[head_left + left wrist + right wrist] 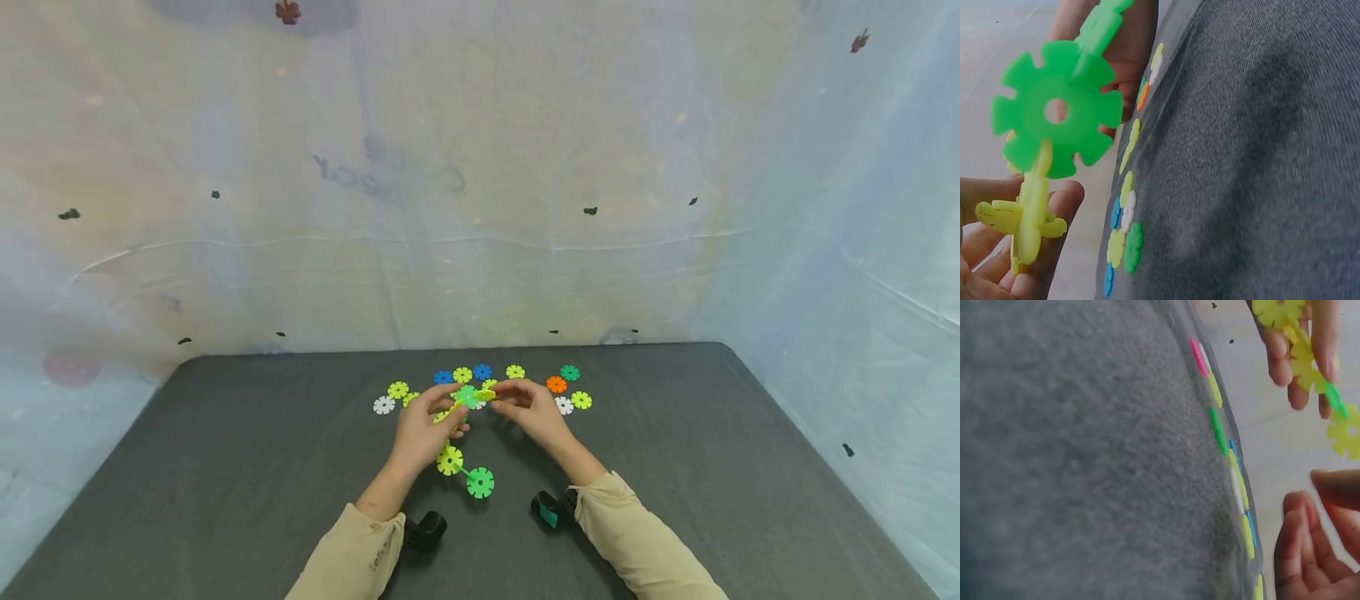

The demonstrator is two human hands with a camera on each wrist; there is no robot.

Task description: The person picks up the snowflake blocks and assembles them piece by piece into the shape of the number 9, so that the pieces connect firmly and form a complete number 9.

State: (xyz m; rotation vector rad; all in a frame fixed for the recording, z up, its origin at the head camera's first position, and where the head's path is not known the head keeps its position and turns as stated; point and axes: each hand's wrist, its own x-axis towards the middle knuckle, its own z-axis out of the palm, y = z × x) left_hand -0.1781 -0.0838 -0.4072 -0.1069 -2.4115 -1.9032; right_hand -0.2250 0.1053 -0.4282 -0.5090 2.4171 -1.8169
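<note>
A chain of slotted snowflake discs, yellow and green, is held up over the table; its yellow disc and end green disc hang toward me. My left hand pinches the chain among its yellow discs, thumb on one side and fingers on the other. In the left wrist view, a large green disc stands in front of both hands. My right hand is beside the chain's far yellow disc. In the right wrist view, its bent fingers and thumb have a gap with nothing between them.
Loose discs lie along the far part of the dark table: blue, orange, green, white and several yellow ones. A pale sheet hangs behind the table. Black wrist straps sit below both hands.
</note>
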